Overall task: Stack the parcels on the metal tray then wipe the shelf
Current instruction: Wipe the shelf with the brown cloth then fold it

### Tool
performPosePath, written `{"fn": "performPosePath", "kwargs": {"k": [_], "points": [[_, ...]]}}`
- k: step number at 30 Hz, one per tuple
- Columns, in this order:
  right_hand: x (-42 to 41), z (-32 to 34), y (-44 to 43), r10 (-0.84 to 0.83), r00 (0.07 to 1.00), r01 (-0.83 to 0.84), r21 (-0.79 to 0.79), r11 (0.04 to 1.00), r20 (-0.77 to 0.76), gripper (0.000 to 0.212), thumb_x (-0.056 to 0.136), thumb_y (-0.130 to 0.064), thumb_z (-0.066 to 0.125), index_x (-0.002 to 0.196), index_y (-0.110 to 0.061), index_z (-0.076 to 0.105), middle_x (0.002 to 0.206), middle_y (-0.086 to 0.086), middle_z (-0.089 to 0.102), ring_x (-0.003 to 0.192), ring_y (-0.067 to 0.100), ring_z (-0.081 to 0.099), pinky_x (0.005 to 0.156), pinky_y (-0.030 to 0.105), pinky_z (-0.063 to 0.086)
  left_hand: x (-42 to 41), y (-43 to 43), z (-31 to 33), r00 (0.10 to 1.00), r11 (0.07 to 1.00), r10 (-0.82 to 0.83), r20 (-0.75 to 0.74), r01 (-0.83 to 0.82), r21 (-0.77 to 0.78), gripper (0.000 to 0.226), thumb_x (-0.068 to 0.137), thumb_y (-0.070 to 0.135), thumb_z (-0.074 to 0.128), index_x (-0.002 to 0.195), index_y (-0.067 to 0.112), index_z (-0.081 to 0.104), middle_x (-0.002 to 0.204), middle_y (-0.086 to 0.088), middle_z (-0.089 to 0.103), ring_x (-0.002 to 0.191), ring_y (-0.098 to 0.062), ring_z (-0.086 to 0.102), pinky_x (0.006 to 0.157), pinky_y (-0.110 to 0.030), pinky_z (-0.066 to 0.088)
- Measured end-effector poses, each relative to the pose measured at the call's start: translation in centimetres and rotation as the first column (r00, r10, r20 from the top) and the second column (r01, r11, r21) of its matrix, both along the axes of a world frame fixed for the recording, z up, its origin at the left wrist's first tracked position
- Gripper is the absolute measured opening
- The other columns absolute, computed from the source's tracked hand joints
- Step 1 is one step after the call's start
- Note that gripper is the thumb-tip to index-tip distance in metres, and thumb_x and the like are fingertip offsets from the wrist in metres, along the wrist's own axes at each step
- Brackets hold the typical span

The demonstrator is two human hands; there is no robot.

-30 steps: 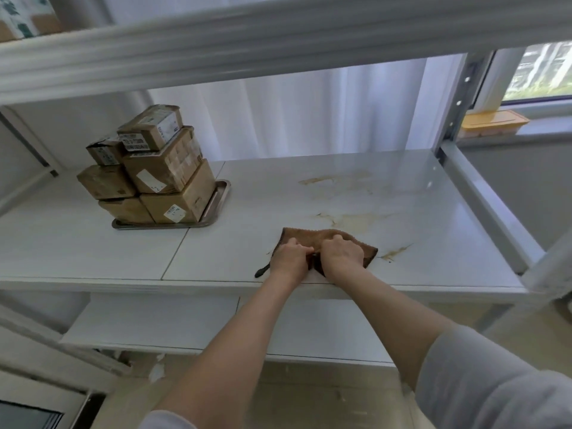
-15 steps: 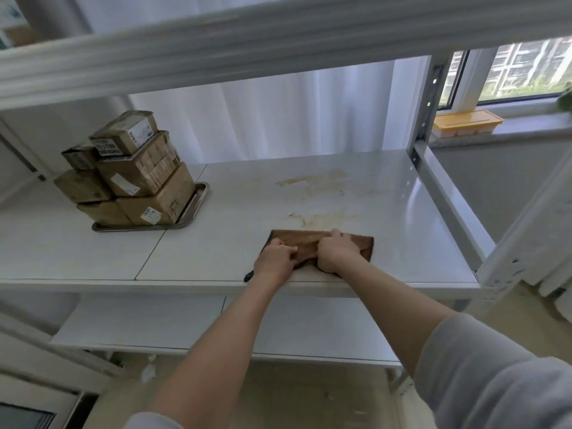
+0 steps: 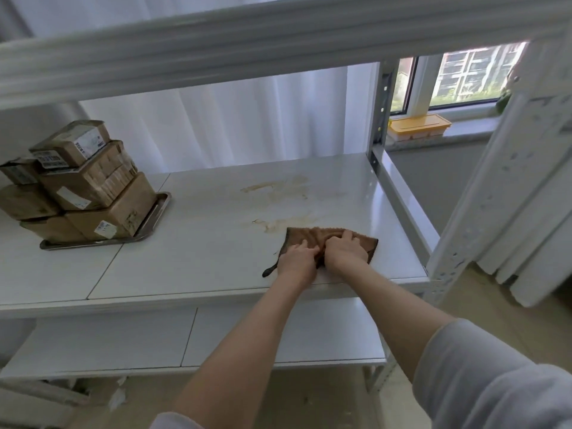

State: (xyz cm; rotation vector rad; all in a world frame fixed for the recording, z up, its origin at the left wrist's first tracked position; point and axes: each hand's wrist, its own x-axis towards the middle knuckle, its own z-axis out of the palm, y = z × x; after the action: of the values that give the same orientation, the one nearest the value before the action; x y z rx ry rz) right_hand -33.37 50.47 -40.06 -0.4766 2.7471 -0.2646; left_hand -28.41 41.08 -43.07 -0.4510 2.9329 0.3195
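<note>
Several brown cardboard parcels (image 3: 93,193) stand stacked on a metal tray (image 3: 154,212) at the left of the white shelf (image 3: 201,243). A brown cloth (image 3: 312,235) lies near the shelf's front edge, right of centre. My left hand (image 3: 297,258) and my right hand (image 3: 343,250) sit side by side on the cloth, fingers curled into its bunched middle. Brownish stains (image 3: 275,188) mark the shelf just behind the cloth and further back.
The upper shelf beam (image 3: 278,41) runs overhead. Grey uprights (image 3: 379,119) and a side rail (image 3: 405,202) bound the shelf's right end. A lower shelf (image 3: 185,339) lies below. A yellow-lidded container (image 3: 418,126) sits on the windowsill behind.
Both hands have slid the cloth to the right along the front of the shelf, over the streak near its right corner. The view has turned right, so the parcels sit further left.
</note>
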Motion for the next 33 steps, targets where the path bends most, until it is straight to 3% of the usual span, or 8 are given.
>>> {"fn": "performPosePath", "kwargs": {"k": [8, 13, 17, 20, 22, 24, 29, 33], "points": [[-3.5, 0.0, 3.1, -0.133, 0.990, 0.131, 0.073, 0.989, 0.034, 0.044, 0.098, -0.024, 0.044, 0.141, -0.017, 0.043, 0.153, 0.015, 0.018, 0.139, 0.037, 0.021, 0.101, 0.044, 0.039, -2.6, 3.4, 0.3, 0.997, 0.983, -0.071, 0.028, 0.065, 0.171, 0.049, 0.101, 0.018, 0.035, 0.148, 0.033, 0.030, 0.160, 0.000, 0.011, 0.148, -0.021, 0.011, 0.119, -0.034, 0.015], [-2.7, -0.6, -0.8, 0.090, 0.992, -0.091, 0.008, 0.996, 0.091, 0.047, 0.101, -0.021, 0.028, 0.147, -0.018, 0.036, 0.158, 0.013, 0.011, 0.146, 0.037, 0.002, 0.112, 0.048, 0.025, 0.4, -1.6, 0.9, 0.991, 0.977, 0.129, 0.039, -0.134, 0.169, 0.045, 0.103, 0.025, 0.031, 0.147, 0.030, 0.033, 0.160, -0.002, 0.012, 0.148, -0.022, 0.011, 0.119, -0.033, 0.013], [-0.2, -0.9, -5.3, 0.278, 0.950, -0.277, -0.027, 0.960, 0.141, 0.049, 0.101, -0.018, 0.032, 0.150, -0.021, 0.031, 0.160, 0.013, 0.007, 0.148, 0.036, -0.004, 0.115, 0.048, 0.018, 3.9, -6.5, 1.1, 0.945, 0.934, 0.325, 0.031, -0.326, 0.144, 0.043, 0.102, 0.027, 0.034, 0.144, 0.025, 0.040, 0.159, -0.007, 0.018, 0.147, -0.024, 0.018, 0.118, -0.032, 0.018], [0.8, -1.0, -7.0, 0.386, 0.905, -0.371, -0.111, 0.922, 0.178, 0.046, 0.100, -0.015, 0.037, 0.146, -0.021, 0.038, 0.156, 0.010, 0.021, 0.148, 0.034, 0.005, 0.116, 0.048, 0.023, 5.0, -8.6, 1.2, 0.881, 0.873, 0.472, -0.033, -0.463, 0.152, 0.040, 0.100, 0.033, 0.039, 0.135, 0.021, 0.054, 0.152, -0.007, 0.035, 0.140, -0.024, 0.034, 0.111, -0.031, 0.030], [0.7, -0.8, -6.9, 0.349, 0.925, -0.324, -0.165, 0.931, 0.150, 0.042, 0.098, -0.009, 0.037, 0.138, -0.015, 0.047, 0.148, 0.009, 0.037, 0.142, 0.030, 0.027, 0.108, 0.043, 0.036, 4.4, -8.6, 1.3, 0.860, 0.864, 0.503, -0.080, -0.497, 0.086, 0.034, 0.096, 0.034, 0.048, 0.122, 0.020, 0.064, 0.137, -0.005, 0.056, 0.127, -0.025, 0.049, 0.100, -0.031, 0.041], [0.0, -0.5, -6.2, 0.248, 0.963, -0.226, -0.179, 0.957, 0.108, 0.038, 0.095, -0.003, 0.039, 0.131, -0.008, 0.049, 0.141, 0.010, 0.044, 0.130, 0.028, 0.043, 0.098, 0.038, 0.044, 3.3, -7.7, 1.4, 0.881, 0.885, 0.461, -0.107, -0.465, -0.011, 0.029, 0.091, 0.032, 0.054, 0.114, 0.022, 0.069, 0.123, -0.003, 0.065, 0.116, -0.026, 0.057, 0.091, -0.031, 0.046], [-3.1, -0.6, -3.8, 0.101, 0.994, -0.094, -0.135, 0.986, 0.039, 0.040, 0.094, -0.007, 0.046, 0.134, -0.001, 0.045, 0.152, 0.013, 0.022, 0.142, 0.032, 0.020, 0.107, 0.039, 0.035, -1.6, -4.1, 1.6, 0.963, 0.969, 0.247, -0.105, -0.248, -0.004, 0.025, 0.090, 0.025, 0.052, 0.104, 0.024, 0.073, 0.113, -0.001, 0.067, 0.109, -0.025, 0.059, 0.082, -0.031, 0.048], [-6.7, -0.9, -0.7, -0.100, 0.995, 0.101, -0.038, 0.994, 0.015, 0.046, 0.098, -0.011, 0.039, 0.142, -0.002, 0.038, 0.158, 0.014, 0.005, 0.147, 0.033, 0.001, 0.113, 0.042, 0.026, -5.6, -0.9, 1.9, 0.998, 0.997, 0.054, -0.039, -0.052, 0.057, 0.036, 0.096, 0.022, 0.045, 0.128, 0.025, 0.060, 0.141, -0.008, 0.049, 0.128, -0.028, 0.046, 0.101, -0.034, 0.041]]}}
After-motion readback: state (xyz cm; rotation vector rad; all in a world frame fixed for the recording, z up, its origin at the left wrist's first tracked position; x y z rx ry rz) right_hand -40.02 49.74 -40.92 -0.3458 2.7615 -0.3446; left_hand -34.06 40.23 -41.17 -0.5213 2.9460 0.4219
